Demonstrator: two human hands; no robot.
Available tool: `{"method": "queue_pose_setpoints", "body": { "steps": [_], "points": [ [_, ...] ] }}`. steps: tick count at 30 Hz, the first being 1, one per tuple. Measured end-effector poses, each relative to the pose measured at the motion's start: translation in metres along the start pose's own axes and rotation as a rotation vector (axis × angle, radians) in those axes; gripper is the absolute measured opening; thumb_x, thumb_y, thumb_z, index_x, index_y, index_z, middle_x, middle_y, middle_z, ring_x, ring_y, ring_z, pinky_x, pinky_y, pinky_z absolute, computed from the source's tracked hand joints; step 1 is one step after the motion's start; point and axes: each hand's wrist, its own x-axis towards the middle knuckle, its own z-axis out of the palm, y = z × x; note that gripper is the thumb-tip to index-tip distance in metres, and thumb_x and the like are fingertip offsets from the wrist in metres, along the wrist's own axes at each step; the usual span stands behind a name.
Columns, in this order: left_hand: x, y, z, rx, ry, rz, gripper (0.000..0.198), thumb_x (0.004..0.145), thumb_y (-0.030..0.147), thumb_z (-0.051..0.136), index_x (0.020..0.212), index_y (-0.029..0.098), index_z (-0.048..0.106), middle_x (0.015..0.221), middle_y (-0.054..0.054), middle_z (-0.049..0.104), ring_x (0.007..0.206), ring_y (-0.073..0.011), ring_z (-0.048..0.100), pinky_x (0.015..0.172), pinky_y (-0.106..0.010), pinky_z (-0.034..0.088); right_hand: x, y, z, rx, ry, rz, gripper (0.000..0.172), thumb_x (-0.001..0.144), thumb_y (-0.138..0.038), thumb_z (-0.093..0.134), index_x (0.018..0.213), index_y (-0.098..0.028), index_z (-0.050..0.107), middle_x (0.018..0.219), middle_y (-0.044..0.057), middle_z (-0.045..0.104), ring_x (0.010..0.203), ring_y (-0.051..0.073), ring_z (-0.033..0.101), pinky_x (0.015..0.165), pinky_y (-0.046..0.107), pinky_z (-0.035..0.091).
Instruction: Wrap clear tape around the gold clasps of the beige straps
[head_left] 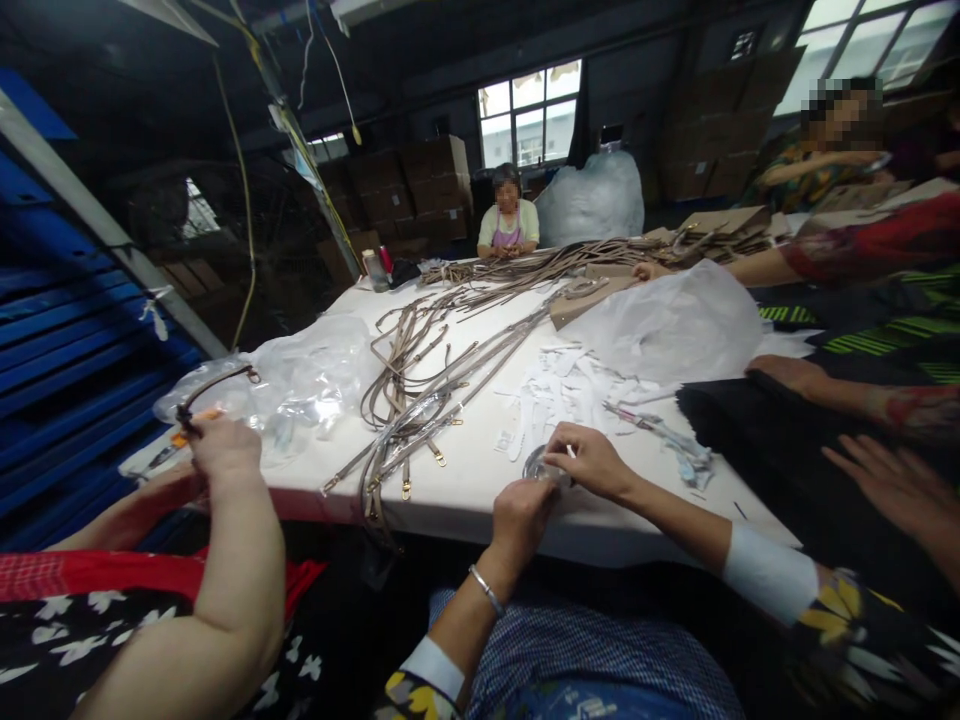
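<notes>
At the near table edge, my left hand point(521, 515), with a silver bangle at its wrist, closes on a small clear plastic bundle point(537, 463) with a rounded, shiny edge. My right hand point(589, 458) pinches the bundle's upper side, thumb and fingers together. What the plastic contains is hard to make out. White paper tags point(551, 395) lie scattered just beyond my hands. Left of them, a heap of brown straps point(420, 390) with gold clasps spreads across the tabletop, some wrapped in clear film.
Left, a co-worker's hands point(225, 455) hold a dark strap beside clear plastic bags point(315, 380). Right, other people's arms reach over black cloth point(742, 450) and a large white bag point(667, 320). A person point(508, 220) sits at the far end. Blue racks point(67, 370) stand left.
</notes>
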Motion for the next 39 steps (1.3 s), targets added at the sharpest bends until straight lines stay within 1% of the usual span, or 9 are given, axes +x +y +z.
{"method": "queue_pose_setpoints", "body": {
  "steps": [7, 13, 19, 23, 28, 30, 33, 36, 39],
  "points": [
    [-0.007, 0.009, 0.005, 0.039, 0.089, 0.08, 0.032, 0.09, 0.035, 0.059, 0.116, 0.017, 0.06, 0.097, -0.01, 0.072, 0.085, -0.0214, 0.066, 0.076, -0.031, 0.053, -0.018, 0.001, 0.01, 0.197, 0.08, 0.085, 0.01, 0.081, -0.026, 0.059, 0.077, -0.02, 0.066, 0.077, 0.001, 0.065, 0.074, 0.017, 0.058, 0.07, 0.027, 0.043],
    [-0.004, -0.001, 0.028, 0.259, 0.28, 0.205, 0.031, 0.096, 0.018, 0.044, 0.123, 0.02, 0.06, 0.113, -0.011, 0.071, 0.091, -0.0215, 0.069, 0.076, -0.032, 0.055, -0.016, -0.008, 0.021, 0.389, 0.215, 0.223, 0.014, 0.082, -0.023, 0.053, 0.071, -0.018, 0.061, 0.061, -0.001, 0.062, 0.058, 0.014, 0.057, 0.059, 0.024, 0.045],
    [0.011, -0.012, 0.023, 0.2, 0.207, 0.242, 0.036, 0.095, 0.02, 0.046, 0.129, 0.021, 0.056, 0.111, -0.009, 0.072, 0.085, -0.0185, 0.071, 0.072, -0.027, 0.057, -0.006, -0.004, 0.011, 0.564, 0.246, 0.259, 0.017, 0.082, -0.028, 0.054, 0.076, -0.015, 0.064, 0.06, 0.0, 0.064, 0.053, 0.013, 0.058, 0.05, 0.023, 0.045],
    [0.025, -0.021, 0.012, -0.086, 0.112, 0.21, 0.033, 0.093, 0.021, 0.047, 0.124, 0.024, 0.06, 0.114, -0.006, 0.071, 0.097, -0.0178, 0.07, 0.082, -0.023, 0.056, -0.006, 0.004, -0.012, 0.543, 0.241, 0.217, 0.017, 0.08, -0.028, 0.061, 0.076, -0.015, 0.07, 0.067, 0.004, 0.07, 0.063, 0.017, 0.065, 0.057, 0.025, 0.05],
    [0.06, -0.017, -0.012, -0.548, 0.016, -0.177, 0.032, 0.089, 0.035, 0.056, 0.116, 0.021, 0.066, 0.115, -0.006, 0.071, 0.105, -0.0239, 0.067, 0.087, -0.029, 0.057, -0.015, 0.004, -0.043, 0.32, 0.149, 0.09, 0.04, 0.074, -0.028, 0.072, 0.113, -0.026, 0.068, 0.107, 0.003, 0.072, 0.101, 0.023, 0.064, 0.088, 0.033, 0.049],
    [0.08, -0.008, -0.02, -0.709, -0.066, -0.279, 0.038, 0.087, 0.042, 0.059, 0.116, 0.019, 0.066, 0.117, -0.008, 0.07, 0.105, -0.0263, 0.067, 0.086, -0.032, 0.057, -0.017, 0.004, -0.051, 0.279, 0.032, 0.104, 0.032, 0.076, -0.031, 0.071, 0.107, -0.025, 0.07, 0.094, 0.002, 0.073, 0.087, 0.021, 0.067, 0.079, 0.031, 0.053],
    [0.108, 0.006, -0.024, -0.798, -0.16, -0.263, 0.043, 0.084, 0.045, 0.062, 0.116, 0.018, 0.065, 0.119, -0.01, 0.068, 0.109, -0.0279, 0.065, 0.093, -0.036, 0.054, -0.01, 0.011, -0.069, 0.453, -0.043, 0.285, 0.022, 0.072, -0.032, 0.076, 0.087, -0.017, 0.072, 0.071, 0.0, 0.069, 0.061, 0.016, 0.066, 0.056, 0.025, 0.054],
    [0.128, 0.014, -0.023, -0.764, -0.153, -0.218, 0.05, 0.083, 0.046, 0.062, 0.125, 0.02, 0.06, 0.129, -0.011, 0.063, 0.115, -0.0271, 0.062, 0.094, -0.037, 0.053, 0.004, 0.034, -0.109, 0.578, 0.046, 0.438, 0.025, 0.067, -0.032, 0.082, 0.078, -0.012, 0.071, 0.065, 0.0, 0.067, 0.06, 0.016, 0.065, 0.05, 0.022, 0.054],
    [0.132, 0.013, -0.024, -0.732, -0.148, -0.253, 0.05, 0.083, 0.048, 0.061, 0.126, 0.022, 0.061, 0.131, -0.01, 0.061, 0.113, -0.0261, 0.064, 0.092, -0.036, 0.055, 0.012, 0.065, -0.17, 0.572, 0.311, 0.527, 0.025, 0.083, -0.035, 0.07, 0.086, -0.01, 0.069, 0.074, 0.003, 0.068, 0.067, 0.015, 0.065, 0.056, 0.023, 0.055]
  ]
}}
